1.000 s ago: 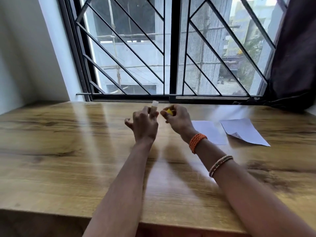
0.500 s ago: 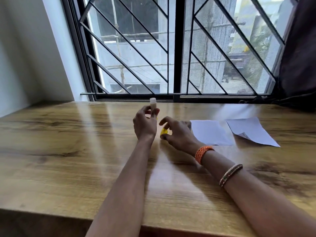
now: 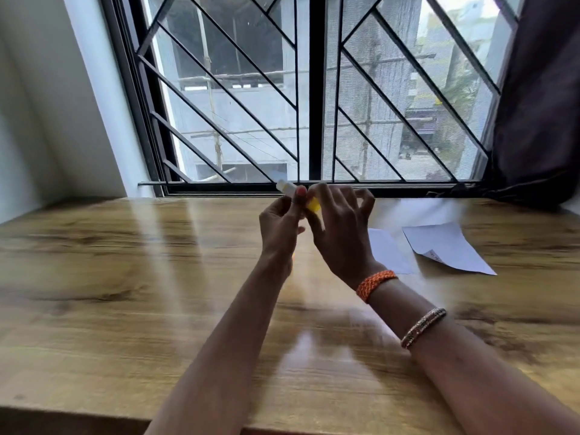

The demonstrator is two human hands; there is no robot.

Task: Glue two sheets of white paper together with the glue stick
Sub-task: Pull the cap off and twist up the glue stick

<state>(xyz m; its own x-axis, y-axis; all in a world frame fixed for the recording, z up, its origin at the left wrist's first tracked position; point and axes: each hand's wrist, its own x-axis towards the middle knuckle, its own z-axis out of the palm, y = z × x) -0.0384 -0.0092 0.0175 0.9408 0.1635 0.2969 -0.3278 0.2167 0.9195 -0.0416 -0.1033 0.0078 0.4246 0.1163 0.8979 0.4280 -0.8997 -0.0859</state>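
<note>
My left hand point(image 3: 279, 224) grips the glue stick point(image 3: 287, 188) above the wooden table point(image 3: 125, 277), near the window sill. The stick's whitish end points up and to the left. My right hand point(image 3: 339, 233) meets it from the right, and its thumb and forefinger pinch the stick's yellow end point(image 3: 314, 206); the other fingers are spread. Two sheets of white paper lie flat on the table to the right of my hands: a nearer sheet point(image 3: 390, 252), partly hidden by my right hand, and a farther sheet point(image 3: 448, 246) with a folded corner.
A barred window point(image 3: 314, 105) runs along the table's far edge. A dark curtain point(image 3: 539, 105) hangs at the right, and a white wall point(image 3: 47, 105) closes the left side. The table's front edge point(image 3: 94, 412) is near me.
My right hand rose from the table beside my left hand and now pinches the yellow end of the stick. The left hand tilted the stick's whitish end leftwards. The view moved closer.
</note>
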